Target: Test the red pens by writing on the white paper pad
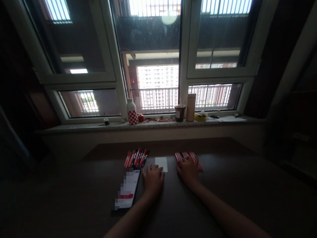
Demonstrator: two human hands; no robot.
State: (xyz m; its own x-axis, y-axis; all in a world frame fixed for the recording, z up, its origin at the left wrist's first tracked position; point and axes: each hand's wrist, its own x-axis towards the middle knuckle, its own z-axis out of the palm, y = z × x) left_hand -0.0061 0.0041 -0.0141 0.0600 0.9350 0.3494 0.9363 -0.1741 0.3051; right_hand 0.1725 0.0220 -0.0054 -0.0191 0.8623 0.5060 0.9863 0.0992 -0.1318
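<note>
My left hand (pixel 153 178) lies on the dark table (pixel 223 185), its fingers resting on the near edge of a small white paper (pixel 162 162). My right hand (pixel 188 170) rests flat over the near end of a row of red pens (pixel 190 156), fingers spread on them. A second row of red and black pens (pixel 136 158) lies to the left of the paper. A phone (pixel 127 193) with a lit screen lies beside my left wrist.
Beyond the table runs a window sill (pixel 74 126) with a red-and-white checked bottle (pixel 132 112), a drink cup (pixel 180 112), a tall beige flask (pixel 191 107), a yellow object (pixel 200 116) and papers (pixel 231 119). Large windows rise behind it.
</note>
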